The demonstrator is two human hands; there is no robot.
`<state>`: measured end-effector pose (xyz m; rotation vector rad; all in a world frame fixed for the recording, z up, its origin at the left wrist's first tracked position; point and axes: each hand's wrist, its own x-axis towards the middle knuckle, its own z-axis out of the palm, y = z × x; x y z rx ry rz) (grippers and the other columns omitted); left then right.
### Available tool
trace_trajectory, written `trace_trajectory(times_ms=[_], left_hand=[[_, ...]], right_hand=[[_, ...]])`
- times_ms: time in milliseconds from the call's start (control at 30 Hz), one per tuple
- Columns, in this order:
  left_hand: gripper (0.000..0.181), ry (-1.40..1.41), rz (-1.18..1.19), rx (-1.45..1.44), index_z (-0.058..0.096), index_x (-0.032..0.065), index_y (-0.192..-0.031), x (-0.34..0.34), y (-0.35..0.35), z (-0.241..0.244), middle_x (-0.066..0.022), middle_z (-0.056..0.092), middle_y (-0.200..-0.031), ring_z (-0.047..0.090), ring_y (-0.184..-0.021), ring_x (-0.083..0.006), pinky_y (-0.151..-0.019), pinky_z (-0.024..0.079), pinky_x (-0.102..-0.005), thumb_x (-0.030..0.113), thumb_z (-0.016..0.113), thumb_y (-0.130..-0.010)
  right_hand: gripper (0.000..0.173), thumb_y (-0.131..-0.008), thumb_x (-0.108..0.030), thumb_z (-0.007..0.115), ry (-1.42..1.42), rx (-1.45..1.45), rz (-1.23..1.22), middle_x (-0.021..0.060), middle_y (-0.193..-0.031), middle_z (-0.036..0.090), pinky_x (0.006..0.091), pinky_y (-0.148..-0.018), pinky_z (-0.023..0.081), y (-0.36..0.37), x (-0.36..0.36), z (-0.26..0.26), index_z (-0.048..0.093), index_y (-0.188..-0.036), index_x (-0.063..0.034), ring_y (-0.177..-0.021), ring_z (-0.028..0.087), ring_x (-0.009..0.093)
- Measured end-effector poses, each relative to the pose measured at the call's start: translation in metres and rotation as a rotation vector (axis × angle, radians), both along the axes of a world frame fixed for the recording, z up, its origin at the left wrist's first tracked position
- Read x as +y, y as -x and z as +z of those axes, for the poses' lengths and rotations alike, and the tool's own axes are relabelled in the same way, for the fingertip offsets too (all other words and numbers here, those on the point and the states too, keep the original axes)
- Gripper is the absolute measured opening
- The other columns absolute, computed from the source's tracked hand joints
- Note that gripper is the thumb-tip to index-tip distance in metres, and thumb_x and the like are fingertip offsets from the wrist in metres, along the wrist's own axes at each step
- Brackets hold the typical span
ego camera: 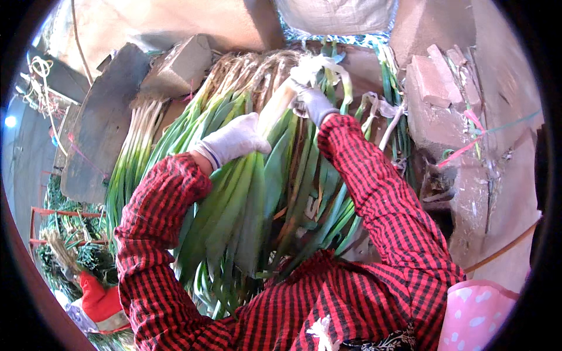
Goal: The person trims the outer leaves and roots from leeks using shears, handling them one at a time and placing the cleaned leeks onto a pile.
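A large leek [277, 105] with broad green leaves lies slanted before me. My left hand [237, 138], in a white knitted glove, is closed around it where the white stalk turns to leaves. At its upper end is my right hand [314, 98], also gloved; the fingers are bent at the stalk beside pale peeled layers [318, 68], and their exact grip is partly hidden. Behind lies a row of leeks [219, 94] with brown, dirty roots pointing away from me. A smaller bundle of leeks with pale stalks [142, 120] rests to the left.
A dark board [107, 118] leans at the left beside a block [180, 66]. Bricks [432, 83] and pink twine [472, 142] are at the right. Torn leaves hang at the upper right. At the lower left, a person's red sleeve [99, 298] shows near more bundled greens [83, 254].
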<state>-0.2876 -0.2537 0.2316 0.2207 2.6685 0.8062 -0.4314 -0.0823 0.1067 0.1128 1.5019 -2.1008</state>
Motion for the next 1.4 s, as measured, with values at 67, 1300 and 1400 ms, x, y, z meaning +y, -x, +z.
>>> trace_trajectory(times_ms=[67,1300,1400], left_hand=[[0.051,0.069,0.018,-0.016,0.057,-0.0081,-0.094,0.004,-0.007,-0.003,-0.0278,0.063,-0.087,0.064,-0.088,-0.039,-0.079,0.049,-0.0406,0.03,0.074,-0.065],[0.055,-0.5,0.47,-0.432,0.051,-0.0022,-0.121,0.01,-0.174,0.024,-0.0061,0.058,-0.104,0.051,-0.097,-0.0126,-0.088,0.043,-0.0275,0.014,0.074,-0.074],[0.059,-0.506,0.443,-0.572,0.051,-0.0011,-0.124,0.005,-0.206,0.053,-0.0066,0.059,-0.104,0.051,-0.097,-0.0129,-0.089,0.042,-0.0281,0.016,0.077,-0.073]], right_hand=[[0.019,-0.096,-0.032,0.062,-0.021,0.217,-0.209,-0.0017,-0.071,0.061,0.028,-0.049,0.046,0.013,-0.026,-0.039,0.063,-0.104,-0.0148,-0.056,0.057,0.012],[0.015,-0.092,-0.017,0.052,-0.289,0.2,-0.312,0.0064,-0.077,0.063,0.0362,-0.061,0.053,0.089,-0.011,-0.106,0.062,-0.085,-0.0075,-0.064,0.061,0.025],[0.032,-0.095,-0.029,0.048,-1.044,0.443,-0.014,0.014,-0.109,0.061,0.0529,-0.076,0.051,0.131,0.039,-0.107,0.06,-0.112,-0.0049,-0.096,0.061,0.03]])
